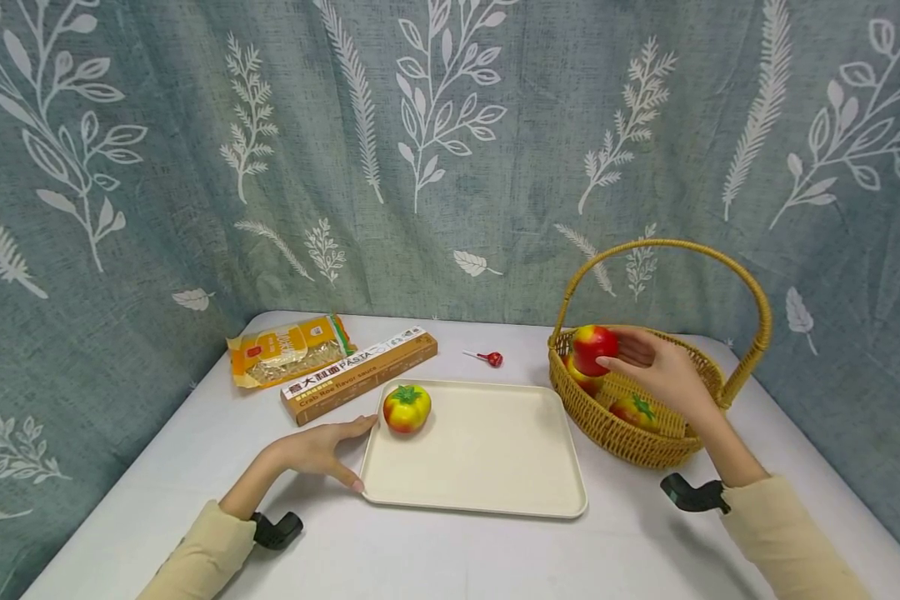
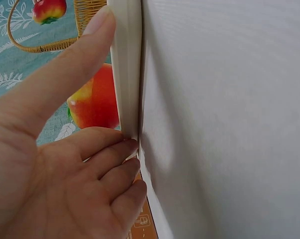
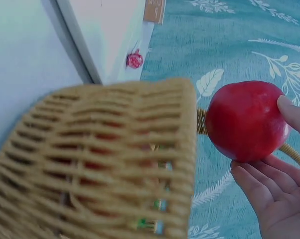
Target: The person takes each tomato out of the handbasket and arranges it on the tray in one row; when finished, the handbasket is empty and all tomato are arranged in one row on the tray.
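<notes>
My right hand [image 1: 663,375] grips a red and yellow tomato [image 1: 594,350] between thumb and fingers, raised over the left part of a wicker basket [image 1: 622,442]. In the right wrist view the held tomato [image 3: 245,122] shows its glossy red side, beyond the basket rim. Inside the basket lie a tomato [image 1: 634,412] with green leaves and another tomato [image 1: 583,382], partly hidden under the held one. My left hand [image 1: 318,450] rests at the left edge of a cream tray [image 1: 487,442], thumb and fingertips touching its rim [image 2: 126,74]. A yellow-red tomato [image 1: 407,410] sits in the tray's back left corner.
Behind the tray lie a pasta box [image 1: 360,375] and, farther left, a yellow food packet [image 1: 288,354]. A red lollipop [image 1: 493,358] lies between the box and the basket. The basket's tall handle [image 1: 663,243] arches above it. A patterned curtain [image 1: 450,250] hangs behind the table.
</notes>
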Tool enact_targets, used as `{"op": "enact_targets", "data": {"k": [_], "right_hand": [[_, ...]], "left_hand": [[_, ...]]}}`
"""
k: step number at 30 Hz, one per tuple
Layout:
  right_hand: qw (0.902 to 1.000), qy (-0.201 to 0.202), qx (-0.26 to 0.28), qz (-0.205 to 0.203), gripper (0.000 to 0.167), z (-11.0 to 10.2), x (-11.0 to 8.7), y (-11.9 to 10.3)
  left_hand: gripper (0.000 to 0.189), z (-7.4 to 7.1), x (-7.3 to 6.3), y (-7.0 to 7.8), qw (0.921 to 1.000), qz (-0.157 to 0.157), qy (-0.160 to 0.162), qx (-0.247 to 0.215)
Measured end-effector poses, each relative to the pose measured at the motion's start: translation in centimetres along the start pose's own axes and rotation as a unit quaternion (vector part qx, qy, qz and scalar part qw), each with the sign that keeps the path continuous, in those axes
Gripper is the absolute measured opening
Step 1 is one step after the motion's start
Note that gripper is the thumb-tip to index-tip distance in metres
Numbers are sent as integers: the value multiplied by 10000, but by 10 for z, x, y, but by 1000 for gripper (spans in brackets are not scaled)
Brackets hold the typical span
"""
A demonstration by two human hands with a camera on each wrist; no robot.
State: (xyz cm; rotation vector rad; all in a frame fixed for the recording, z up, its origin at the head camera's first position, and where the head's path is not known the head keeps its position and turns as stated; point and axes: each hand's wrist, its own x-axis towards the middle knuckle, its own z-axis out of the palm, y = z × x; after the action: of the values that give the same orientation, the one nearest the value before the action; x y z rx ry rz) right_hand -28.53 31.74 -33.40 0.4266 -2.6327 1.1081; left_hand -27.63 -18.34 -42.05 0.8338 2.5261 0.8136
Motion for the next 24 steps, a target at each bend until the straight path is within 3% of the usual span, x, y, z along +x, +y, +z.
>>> {"op": "enact_targets", "data": {"k": [13,24], "right_hand": [[9977,79,647,-205,58,28,-8,-8],[9960,8,868,-207,58,56,-9,-19]], "left_hand": [[105,1,-1,-1,10000,62,1,35],[104,1,-2,-1,10000,5,17,57]]}}
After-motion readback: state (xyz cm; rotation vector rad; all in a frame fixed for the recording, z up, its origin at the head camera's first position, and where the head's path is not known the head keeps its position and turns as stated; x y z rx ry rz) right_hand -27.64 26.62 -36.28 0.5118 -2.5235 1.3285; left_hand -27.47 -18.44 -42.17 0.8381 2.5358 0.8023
